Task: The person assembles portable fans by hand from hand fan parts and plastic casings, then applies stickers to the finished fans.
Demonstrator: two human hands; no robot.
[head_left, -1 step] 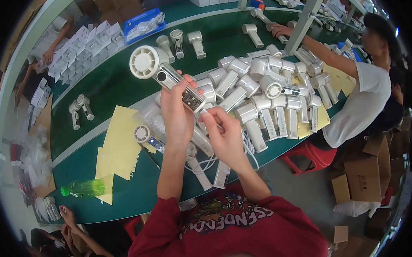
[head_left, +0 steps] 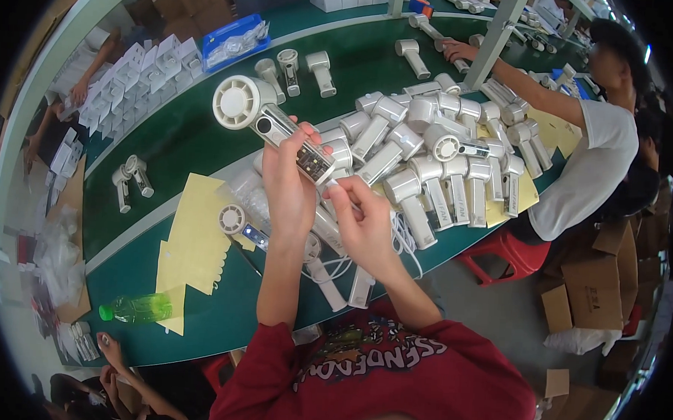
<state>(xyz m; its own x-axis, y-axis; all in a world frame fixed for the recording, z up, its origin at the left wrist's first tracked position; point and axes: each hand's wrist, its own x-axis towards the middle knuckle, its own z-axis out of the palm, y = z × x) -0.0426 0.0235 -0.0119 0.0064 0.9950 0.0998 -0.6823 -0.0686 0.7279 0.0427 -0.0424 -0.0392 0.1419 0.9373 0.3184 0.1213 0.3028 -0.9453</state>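
Note:
My left hand (head_left: 291, 182) is wrapped round the handle of a white handheld fan (head_left: 240, 103), raised above the table with its round grille at the upper left. A transparent panel on the handle shows circuit parts inside. At the handle's lower end, my right hand (head_left: 366, 219) pinches a small white cable plug (head_left: 330, 184) against the base; the fingers hide most of it. White cable (head_left: 404, 239) loops below that hand. Under my forearms lie another fan with blue-white lights on its handle (head_left: 256, 236) and more white fans (head_left: 326, 284).
A heap of white fans (head_left: 430, 139) covers the table to the right. Yellow paper (head_left: 193, 234) and a green bottle (head_left: 141, 307) lie left. Beyond runs a green conveyor belt (head_left: 182, 139) carrying several fans. A co-worker in a white shirt (head_left: 590, 161) reaches in from the right.

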